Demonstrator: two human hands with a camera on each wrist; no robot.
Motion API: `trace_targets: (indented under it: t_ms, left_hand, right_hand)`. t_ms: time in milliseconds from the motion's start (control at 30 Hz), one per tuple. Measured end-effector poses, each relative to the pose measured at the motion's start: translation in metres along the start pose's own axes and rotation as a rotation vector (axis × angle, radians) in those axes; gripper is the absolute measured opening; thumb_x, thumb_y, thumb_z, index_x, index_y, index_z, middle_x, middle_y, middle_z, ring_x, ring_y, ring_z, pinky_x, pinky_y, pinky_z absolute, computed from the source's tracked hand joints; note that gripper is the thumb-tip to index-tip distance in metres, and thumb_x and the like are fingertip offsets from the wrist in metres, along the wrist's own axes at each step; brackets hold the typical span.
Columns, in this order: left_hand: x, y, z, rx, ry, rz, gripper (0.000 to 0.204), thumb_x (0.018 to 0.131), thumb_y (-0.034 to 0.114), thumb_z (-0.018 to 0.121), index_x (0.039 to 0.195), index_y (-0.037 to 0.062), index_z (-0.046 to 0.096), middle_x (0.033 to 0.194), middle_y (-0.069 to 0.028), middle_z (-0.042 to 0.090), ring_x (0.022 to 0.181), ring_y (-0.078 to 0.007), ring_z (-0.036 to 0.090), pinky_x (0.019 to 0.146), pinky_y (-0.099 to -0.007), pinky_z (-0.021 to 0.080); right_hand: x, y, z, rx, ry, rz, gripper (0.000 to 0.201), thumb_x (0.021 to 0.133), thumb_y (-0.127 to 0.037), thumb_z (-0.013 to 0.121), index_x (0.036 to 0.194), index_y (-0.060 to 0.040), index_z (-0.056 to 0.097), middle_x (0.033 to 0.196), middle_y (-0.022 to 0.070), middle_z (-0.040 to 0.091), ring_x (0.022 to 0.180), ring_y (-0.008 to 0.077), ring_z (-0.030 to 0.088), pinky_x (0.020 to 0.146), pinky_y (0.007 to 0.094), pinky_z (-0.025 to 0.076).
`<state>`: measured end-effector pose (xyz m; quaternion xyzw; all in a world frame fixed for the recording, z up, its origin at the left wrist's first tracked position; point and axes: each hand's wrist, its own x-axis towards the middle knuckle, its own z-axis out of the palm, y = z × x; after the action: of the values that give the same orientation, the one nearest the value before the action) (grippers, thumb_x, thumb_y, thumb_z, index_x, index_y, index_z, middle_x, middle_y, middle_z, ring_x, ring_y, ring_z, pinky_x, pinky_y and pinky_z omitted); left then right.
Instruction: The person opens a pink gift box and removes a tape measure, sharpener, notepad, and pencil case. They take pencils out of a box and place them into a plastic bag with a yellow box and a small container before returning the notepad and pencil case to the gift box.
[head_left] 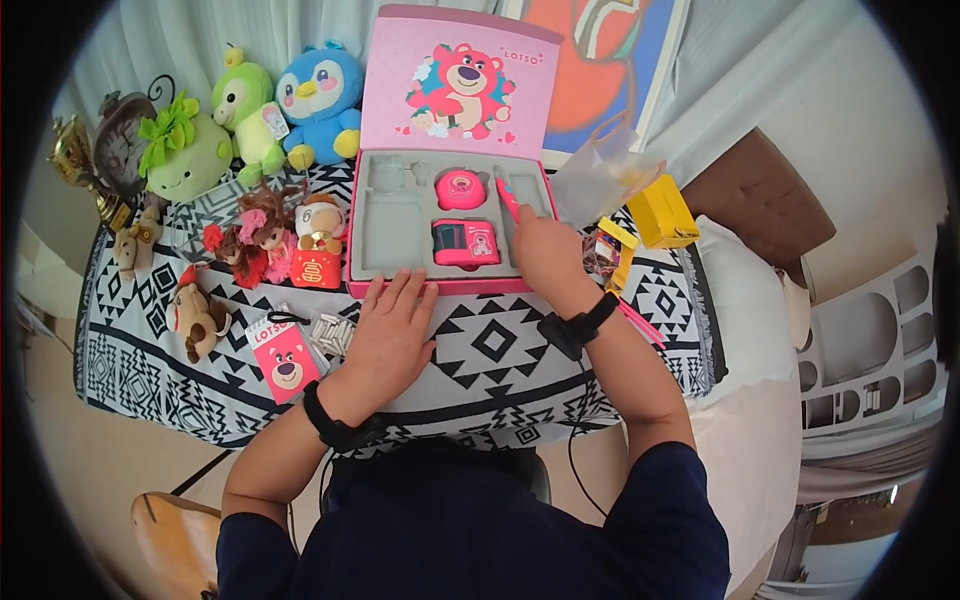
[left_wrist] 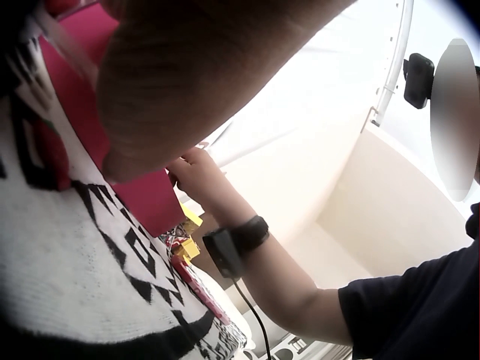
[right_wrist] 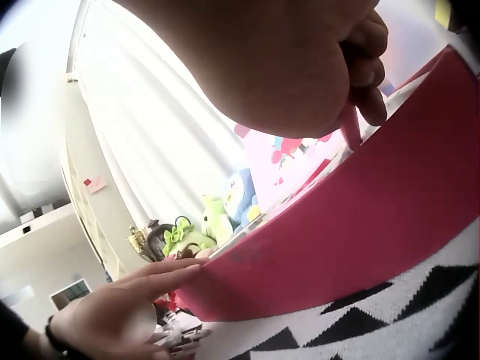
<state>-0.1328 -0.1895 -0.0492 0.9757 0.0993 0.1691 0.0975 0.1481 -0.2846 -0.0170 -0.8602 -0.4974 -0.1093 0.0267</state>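
Observation:
A pink gift box (head_left: 450,286) lies with its lid raised, its grey insert holding a round pink item (head_left: 461,188) and a pink case with a dark window (head_left: 466,242). My right hand (head_left: 552,262) is at the insert's right side, fingers curled round a slim pink item (head_left: 508,198); in the right wrist view the pink item (right_wrist: 350,126) shows below the fingers (right_wrist: 367,71). With fingers extended, my left hand (head_left: 390,335) rests against the box's front edge; the right wrist view shows this hand (right_wrist: 120,307) there too.
Plush toys (head_left: 320,100), dolls (head_left: 268,235) and a trophy (head_left: 85,165) stand left. A pink LOTSO notepad (head_left: 285,362) and small silver-white pieces (head_left: 332,334) lie near my left hand. A yellow box (head_left: 664,212) and a clear bag (head_left: 600,170) are right of the gift box.

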Motion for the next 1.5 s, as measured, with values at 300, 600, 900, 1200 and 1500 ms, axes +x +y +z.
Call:
trace_targets:
  t_ms: [300, 600, 900, 1200, 1500]
  left_hand:
    - [-0.001, 0.0, 0.006, 0.02, 0.011, -0.011, 0.083, 0.085, 0.026, 0.083, 0.154, -0.0022, 0.048, 0.161, -0.0236, 0.045, 0.153, -0.0401, 0.04, 0.129, -0.0581, 0.025]
    - [-0.001, 0.002, 0.006, -0.105, 0.051, -0.049, 0.077, 0.085, 0.025, 0.082, 0.15, -0.0024, 0.053, 0.158, -0.024, 0.049, 0.152, -0.0412, 0.041, 0.129, -0.0577, 0.027]
    - [-0.036, -0.07, -0.077, -0.274, 0.16, -0.313, 0.024, 0.087, 0.003, 0.073, 0.111, 0.0024, 0.073, 0.106, -0.0164, 0.071, 0.101, -0.0388, 0.069, 0.087, -0.0468, 0.057]
    - [-0.079, -0.085, -0.064, -0.151, 0.011, -0.235, 0.032, 0.083, -0.002, 0.07, 0.115, -0.0001, 0.071, 0.113, -0.0176, 0.068, 0.107, -0.0393, 0.065, 0.093, -0.047, 0.054]
    - [-0.07, -0.071, -0.058, -0.093, 0.008, -0.155, 0.047, 0.076, -0.004, 0.067, 0.122, 0.0, 0.069, 0.125, -0.0183, 0.068, 0.116, -0.0383, 0.063, 0.098, -0.0491, 0.052]
  right_hand:
    - [-0.001, -0.003, 0.007, 0.033, 0.056, -0.063, 0.029, 0.102, -0.025, 0.062, 0.123, -0.0049, 0.065, 0.083, 0.0174, 0.073, 0.076, 0.0398, 0.073, 0.069, 0.0543, 0.058]
    - [-0.007, -0.008, -0.001, -0.012, -0.001, -0.026, 0.034, 0.105, -0.026, 0.059, 0.132, -0.0075, 0.069, 0.1, 0.0195, 0.069, 0.091, 0.0392, 0.072, 0.076, 0.0524, 0.059]
    - [-0.059, -0.079, -0.016, 0.368, 0.185, -0.635, 0.029, 0.092, -0.016, 0.075, 0.119, -0.0055, 0.072, 0.104, 0.0124, 0.065, 0.097, 0.0327, 0.066, 0.077, 0.0455, 0.056]
    - [-0.084, -0.143, -0.021, 0.596, -0.063, -0.677, 0.049, 0.083, -0.016, 0.079, 0.127, 0.0028, 0.067, 0.115, 0.0158, 0.065, 0.107, 0.0345, 0.065, 0.087, 0.0435, 0.057]
    - [-0.093, -0.132, 0.02, 0.648, -0.15, -0.613, 0.049, 0.086, -0.007, 0.073, 0.132, 0.0056, 0.063, 0.118, 0.0186, 0.065, 0.113, 0.0367, 0.062, 0.092, 0.0477, 0.056]
